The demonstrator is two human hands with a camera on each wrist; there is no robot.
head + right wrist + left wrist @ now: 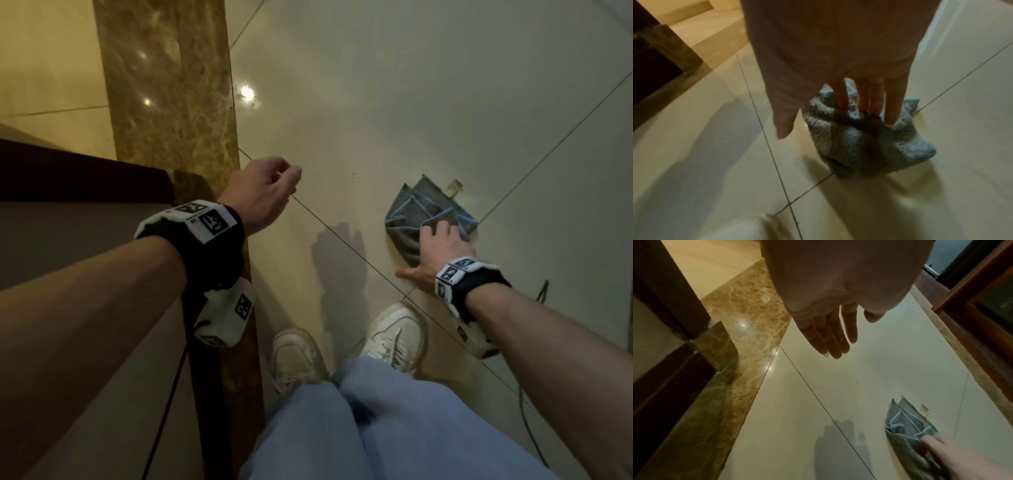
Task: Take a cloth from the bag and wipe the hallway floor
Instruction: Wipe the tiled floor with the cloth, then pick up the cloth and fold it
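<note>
Cloth (pixel 416 219) lies soft and bunchy under our right hand's (pixel 436 248) flat, spread fingers (pixel 894 104); we judge pressing mid-fold best.

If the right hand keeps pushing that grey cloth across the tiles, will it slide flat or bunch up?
The grey cloth looks soft and creased, so it will probably bunch. The glossy floor tiles should let it slide easily. The right hand presses with straight fingers only, so it may slip out.

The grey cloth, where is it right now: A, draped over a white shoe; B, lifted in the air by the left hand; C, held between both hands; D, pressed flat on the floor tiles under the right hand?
D: the right hand lies with straight fingers on the grey cloth, which sits on the floor tiles, while the left hand hangs above them holding nothing.
</note>
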